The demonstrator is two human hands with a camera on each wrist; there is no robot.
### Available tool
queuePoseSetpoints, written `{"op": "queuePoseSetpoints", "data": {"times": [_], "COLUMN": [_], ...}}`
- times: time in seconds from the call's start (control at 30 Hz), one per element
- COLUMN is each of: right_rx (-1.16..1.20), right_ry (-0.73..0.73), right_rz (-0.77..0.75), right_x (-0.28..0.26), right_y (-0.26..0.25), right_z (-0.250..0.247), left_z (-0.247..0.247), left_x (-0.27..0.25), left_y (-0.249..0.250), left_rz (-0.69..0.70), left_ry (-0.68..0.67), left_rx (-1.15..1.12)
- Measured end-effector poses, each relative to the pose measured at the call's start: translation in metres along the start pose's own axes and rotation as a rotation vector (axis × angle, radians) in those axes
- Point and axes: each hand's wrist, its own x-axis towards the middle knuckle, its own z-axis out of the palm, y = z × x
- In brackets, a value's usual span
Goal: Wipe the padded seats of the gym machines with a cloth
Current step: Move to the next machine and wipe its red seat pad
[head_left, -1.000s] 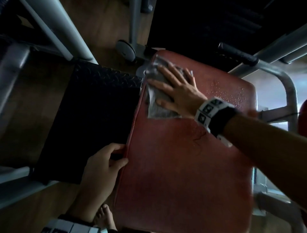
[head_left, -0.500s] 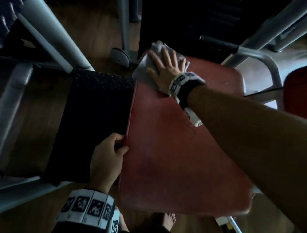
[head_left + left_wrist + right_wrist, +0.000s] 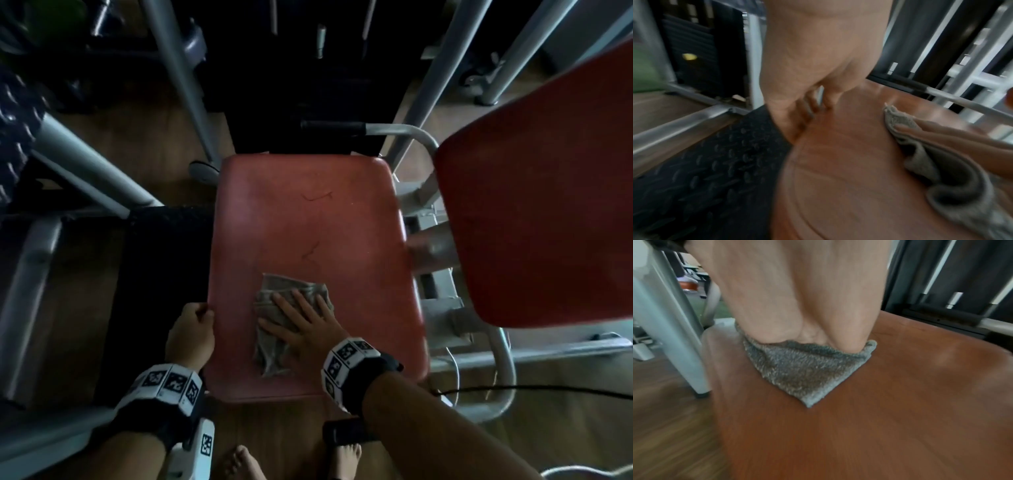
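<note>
Your right hand [image 3: 305, 325] presses the cloth [image 3: 274, 329] flat with straight fingers near the seat's [image 3: 308, 212] front edge, while your left hand [image 3: 191, 329] curls around its left edge, apparently to steady it.

we see red seat [image 3: 308, 219] | R hand [image 3: 305, 325] flat on grey cloth [image 3: 274, 342], seat's near part | L hand [image 3: 191, 330] grips seat's left edge
</note>
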Motion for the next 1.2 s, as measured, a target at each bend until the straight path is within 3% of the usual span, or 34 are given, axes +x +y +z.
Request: {"op": "queuePoseSetpoints", "data": {"times": [0.17, 0.3, 0.57, 0.7, 0.87, 1.07, 1.2], "right_rx": [0.094, 0.205, 0.604, 0.704, 0.899, 1.009, 0.964], "right_ry": [-0.054, -0.084, -0.009, -0.016, -0.054, 0.024, 0.102], "right_rz": [0.171, 0.406, 0.764, 0.911, 1.196, 1.270, 1.219], "right_x": [-0.067, -0.105, -0.096, -0.096, -0.133, -0.135, -0.110], "right_y": [0.029, 0.060, 0.126, 0.118, 0.096, 0.087, 0.108], "right_z": [0.016, 0.016, 0.012, -0.007, -0.005, 0.001, 0.002], "left_z": [0.039, 0.054, 0.056, 0.061, 0.063, 0.061, 0.062], "left_x": [-0.032, -0.035, -0.028, -0.025, -0.023, -0.024, -0.023], "left_y": [0.038, 0.046, 0.043, 0.045, 0.045, 0.046, 0.044], "left_rz": [-0.166, -0.230, -0.219, -0.208, -0.205, -0.199, -0.207], "left_ry": [-0.018, -0.019, -0.019, 0.069, 0.064, 0.019, 0.013], "left_rx": [-0.043, -0.014, 0.172, 0.265, 0.306, 0.290, 0.287]}}
